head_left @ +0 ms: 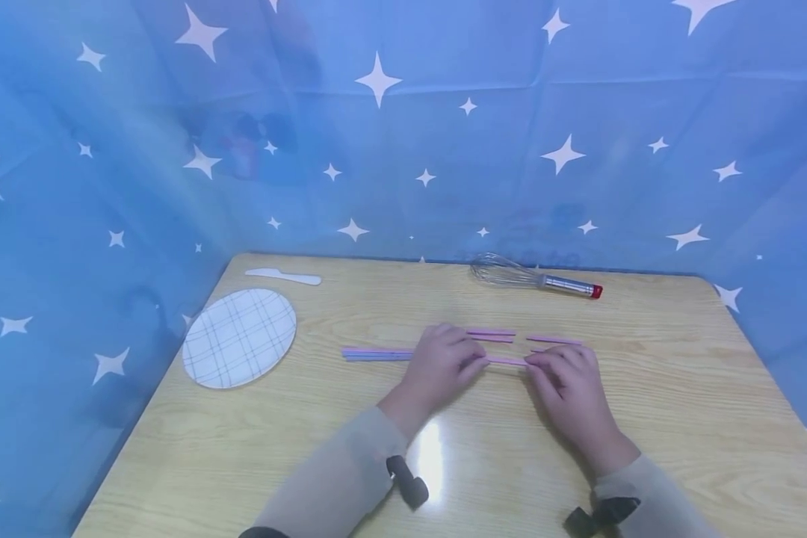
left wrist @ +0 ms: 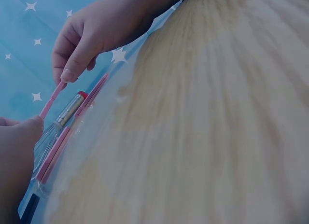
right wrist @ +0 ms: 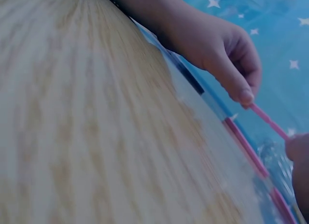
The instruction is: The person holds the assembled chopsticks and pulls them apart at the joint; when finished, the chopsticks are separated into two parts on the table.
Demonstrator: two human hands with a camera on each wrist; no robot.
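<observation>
- Squeezing or twisting too hard could, I judge, crack or bend the slim pink stick [head_left: 507,362]; an uneven stretch partway along it looks like its weak place.
- If either pinch slackened, that end would probably slip out and drop onto the worktop [head_left: 175,456], since only thumbs and fingertips bear it.
- A careless sweep of my right hand [head_left: 574,396] could scatter the right-hand pink pair [head_left: 554,340]; they lie just beyond its knuckles, one partly hidden by them.
- My left hand [head_left: 440,366] could likewise nudge the short pink sticks [head_left: 492,338] beside its fingers, or roll the pink and blue bundle [head_left: 376,358], whose right ends it hides.
- How my hands are now: the left pinches the stick's left end, thumb against curled fingers, with only a sliver of stick between them.
- The right does the same at the other end, its remaining fingers curled in behind the thumb.
- The stick spans the gap between them, nearly level, on my side of the short pieces; both wrist views suggest it is lifted off the surface.
- Well apart lie the checked plate [head_left: 240,340], the white knife [head_left: 284,276] and the whisk [head_left: 568,285]; I see little risk from those.
</observation>
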